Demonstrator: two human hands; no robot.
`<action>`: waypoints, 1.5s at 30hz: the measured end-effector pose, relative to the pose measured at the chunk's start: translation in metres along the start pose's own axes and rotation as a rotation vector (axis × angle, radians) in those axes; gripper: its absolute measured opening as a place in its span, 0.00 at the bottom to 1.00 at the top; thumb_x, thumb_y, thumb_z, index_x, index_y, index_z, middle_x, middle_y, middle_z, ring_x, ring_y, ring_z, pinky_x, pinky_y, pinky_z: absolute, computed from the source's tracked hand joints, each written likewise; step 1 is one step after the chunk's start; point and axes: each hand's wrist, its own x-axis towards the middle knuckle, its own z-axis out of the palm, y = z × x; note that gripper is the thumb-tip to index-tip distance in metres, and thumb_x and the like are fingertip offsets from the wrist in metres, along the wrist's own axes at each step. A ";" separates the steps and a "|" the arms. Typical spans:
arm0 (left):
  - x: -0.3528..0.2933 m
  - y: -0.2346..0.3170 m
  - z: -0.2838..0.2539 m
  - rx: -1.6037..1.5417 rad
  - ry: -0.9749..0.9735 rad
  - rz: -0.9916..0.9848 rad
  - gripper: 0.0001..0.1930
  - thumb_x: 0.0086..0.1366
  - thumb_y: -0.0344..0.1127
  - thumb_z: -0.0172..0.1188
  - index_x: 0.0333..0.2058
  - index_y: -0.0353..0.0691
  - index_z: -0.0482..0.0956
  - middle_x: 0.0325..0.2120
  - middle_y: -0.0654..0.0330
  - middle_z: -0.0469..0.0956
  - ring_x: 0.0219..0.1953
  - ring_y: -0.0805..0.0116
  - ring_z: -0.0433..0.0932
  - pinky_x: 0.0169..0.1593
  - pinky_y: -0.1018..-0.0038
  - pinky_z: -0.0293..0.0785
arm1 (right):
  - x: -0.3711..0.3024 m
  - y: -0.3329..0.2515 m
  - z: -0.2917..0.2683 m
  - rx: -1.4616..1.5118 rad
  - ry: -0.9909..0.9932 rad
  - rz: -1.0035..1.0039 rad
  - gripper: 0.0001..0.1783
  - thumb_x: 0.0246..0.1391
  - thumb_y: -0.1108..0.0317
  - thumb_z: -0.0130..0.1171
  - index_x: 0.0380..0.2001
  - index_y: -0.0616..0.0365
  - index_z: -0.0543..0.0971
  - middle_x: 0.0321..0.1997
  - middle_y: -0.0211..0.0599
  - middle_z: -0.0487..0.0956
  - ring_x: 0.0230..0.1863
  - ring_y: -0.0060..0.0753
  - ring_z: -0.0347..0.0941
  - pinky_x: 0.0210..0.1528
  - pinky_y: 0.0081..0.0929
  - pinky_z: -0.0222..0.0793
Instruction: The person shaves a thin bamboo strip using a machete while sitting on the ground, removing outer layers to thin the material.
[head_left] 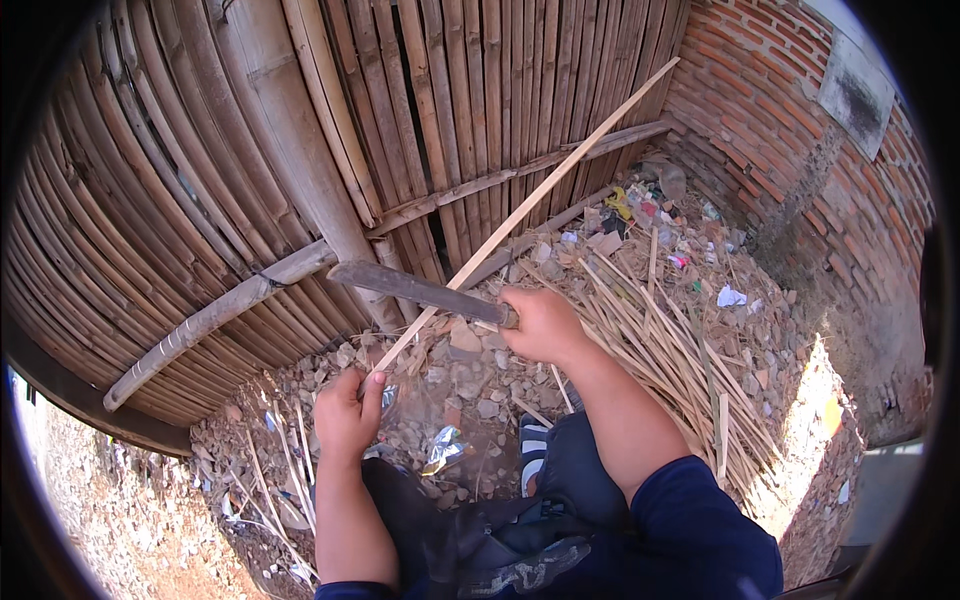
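My left hand (345, 412) is closed on the near end of a long, pale bamboo strip (535, 198), thumb laid along it. The strip slants up and away to the right, its far end in front of the slatted wall. In my right hand (541, 325) is the handle of a machete (415, 289), mostly covered by my fingers. Its dark, wide blade points left and crosses the strip a little beyond my left hand. Whether the edge bites into the strip I cannot tell.
A pile of split bamboo strips (670, 350) lies on the rubble to my right. More thin strips (292, 465) lie at the left. A bamboo slat wall (480, 110) rises ahead, meeting a brick wall (770, 100). Litter and a foil wrapper (445, 449) lie among broken stones.
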 end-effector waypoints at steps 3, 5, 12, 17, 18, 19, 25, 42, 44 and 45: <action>-0.002 -0.009 0.000 0.009 -0.003 0.004 0.19 0.67 0.50 0.65 0.28 0.38 0.80 0.20 0.49 0.78 0.25 0.43 0.79 0.32 0.56 0.74 | 0.010 0.016 0.000 0.081 0.089 0.231 0.17 0.50 0.60 0.69 0.42 0.54 0.83 0.24 0.51 0.80 0.30 0.56 0.80 0.35 0.46 0.73; -0.001 -0.015 0.003 0.066 0.003 0.028 0.19 0.66 0.50 0.66 0.27 0.39 0.80 0.19 0.51 0.78 0.25 0.45 0.79 0.32 0.56 0.74 | 0.011 0.029 0.007 0.063 0.105 0.215 0.19 0.50 0.59 0.69 0.44 0.54 0.83 0.22 0.52 0.79 0.29 0.56 0.80 0.35 0.45 0.73; 0.001 0.000 0.004 0.022 -0.120 -0.005 0.19 0.65 0.50 0.67 0.25 0.39 0.81 0.18 0.51 0.77 0.25 0.46 0.78 0.33 0.55 0.73 | 0.001 0.005 0.007 -0.220 -0.169 0.045 0.17 0.50 0.62 0.70 0.42 0.56 0.80 0.29 0.48 0.82 0.32 0.48 0.81 0.38 0.42 0.74; -0.003 -0.005 -0.001 0.029 -0.102 0.028 0.20 0.65 0.50 0.67 0.24 0.39 0.80 0.19 0.50 0.78 0.27 0.46 0.78 0.33 0.55 0.74 | 0.001 0.067 -0.004 0.211 0.075 0.470 0.31 0.50 0.59 0.69 0.57 0.59 0.78 0.24 0.46 0.81 0.27 0.41 0.81 0.37 0.39 0.75; -0.002 -0.006 -0.002 0.033 -0.091 0.033 0.21 0.65 0.50 0.67 0.23 0.39 0.80 0.19 0.50 0.78 0.28 0.46 0.78 0.32 0.55 0.73 | 0.003 0.063 -0.005 0.231 0.067 0.484 0.31 0.50 0.59 0.70 0.56 0.61 0.78 0.24 0.45 0.82 0.26 0.39 0.80 0.35 0.38 0.75; -0.003 -0.009 0.002 0.022 -0.081 0.040 0.20 0.65 0.50 0.67 0.24 0.38 0.80 0.18 0.49 0.77 0.26 0.45 0.77 0.31 0.56 0.73 | 0.002 0.058 -0.006 0.251 0.057 0.505 0.31 0.50 0.58 0.71 0.55 0.63 0.78 0.25 0.44 0.82 0.24 0.36 0.79 0.32 0.36 0.74; -0.004 0.001 -0.004 -0.035 -0.150 0.025 0.20 0.65 0.49 0.67 0.25 0.36 0.80 0.18 0.47 0.75 0.22 0.45 0.77 0.29 0.58 0.71 | -0.004 0.019 0.013 0.751 -0.042 0.343 0.16 0.54 0.63 0.71 0.40 0.59 0.79 0.41 0.43 0.86 0.27 0.21 0.76 0.29 0.29 0.72; -0.009 0.049 0.005 0.043 -0.046 0.237 0.17 0.65 0.47 0.65 0.34 0.35 0.81 0.24 0.47 0.80 0.28 0.44 0.80 0.34 0.56 0.74 | -0.017 -0.007 0.001 1.214 0.198 0.197 0.10 0.58 0.73 0.67 0.41 0.57 0.79 0.42 0.32 0.83 0.27 0.16 0.74 0.28 0.20 0.72; -0.007 0.057 0.015 0.126 -0.076 0.163 0.16 0.67 0.46 0.63 0.35 0.36 0.80 0.25 0.46 0.80 0.29 0.42 0.80 0.33 0.54 0.73 | -0.013 -0.019 0.002 1.176 0.216 0.137 0.10 0.58 0.74 0.67 0.43 0.56 0.79 0.43 0.32 0.84 0.28 0.17 0.76 0.28 0.18 0.71; -0.007 0.051 0.016 0.099 -0.094 0.136 0.18 0.69 0.48 0.61 0.30 0.37 0.78 0.25 0.46 0.80 0.29 0.40 0.80 0.34 0.52 0.75 | -0.013 -0.022 0.002 1.166 0.205 0.134 0.11 0.58 0.68 0.68 0.42 0.58 0.80 0.36 0.34 0.85 0.28 0.22 0.78 0.27 0.24 0.71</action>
